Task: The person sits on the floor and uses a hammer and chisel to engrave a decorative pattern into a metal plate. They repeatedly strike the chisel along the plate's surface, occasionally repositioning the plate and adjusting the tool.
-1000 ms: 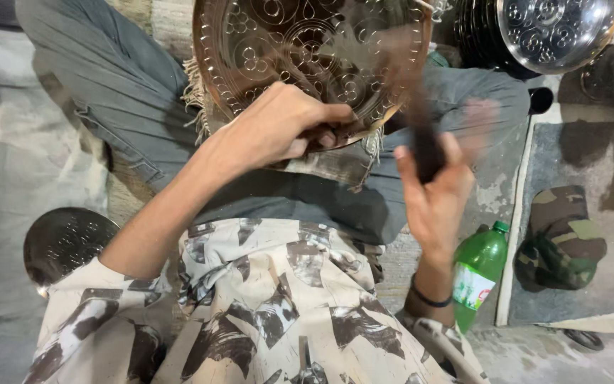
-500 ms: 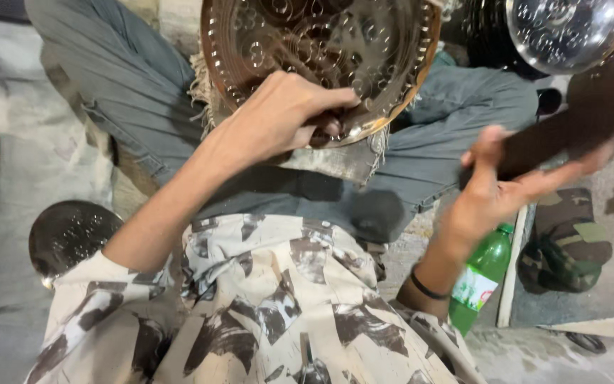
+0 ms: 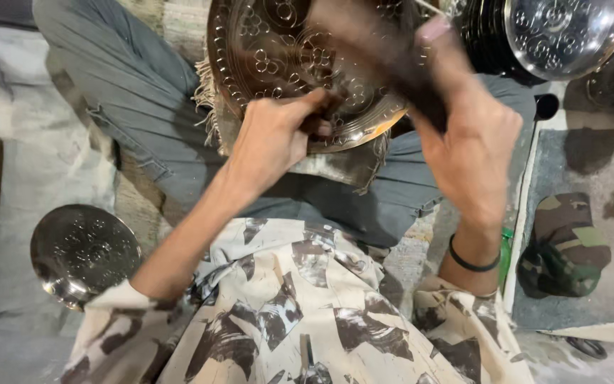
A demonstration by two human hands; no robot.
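A person sits cross-legged on the floor point(image 3: 44, 178), seen from above. The left hand point(image 3: 278, 135) reaches forward from the lower left toward 12 o'clock, its forearm stretched out straight, with fingers curled tight and pinching a small dark tool point(image 3: 319, 128) whose tip presses on the plate point(image 3: 271, 57); the tool is mostly hidden in the fist, so its long axis cannot be told. The right hand point(image 3: 467, 142) is raised at 2 o'clock, wrist bent, fingers wrapped closed around a dark hammer point(image 3: 399, 60), which is blurred; its long axis runs slantwise from the fist up toward 11 o'clock, over the plate. A black band point(image 3: 472, 262) circles the right wrist. The plate is round, brassy metal with embossed rings and curls; it lies at 12 o'clock on the lap, face up and tilted toward the viewer, resting on a frayed cloth point(image 3: 342, 167) over grey trousers point(image 3: 136, 92). The near rim of the plate sits just beside the left knuckles. At 8 o'clock a small shiny dish point(image 3: 83, 252) lies on the pale floor. At 1 o'clock a silver patterned plate point(image 3: 559, 35) leans on a dark stack. At 4 o'clock a camouflage cap point(image 3: 563, 245) lies on a grey mat point(image 3: 605, 171), with a green bottle point(image 3: 506, 245) partly hidden behind the right forearm. The person's patterned cream shirt point(image 3: 300, 313) fills 6 o'clock.
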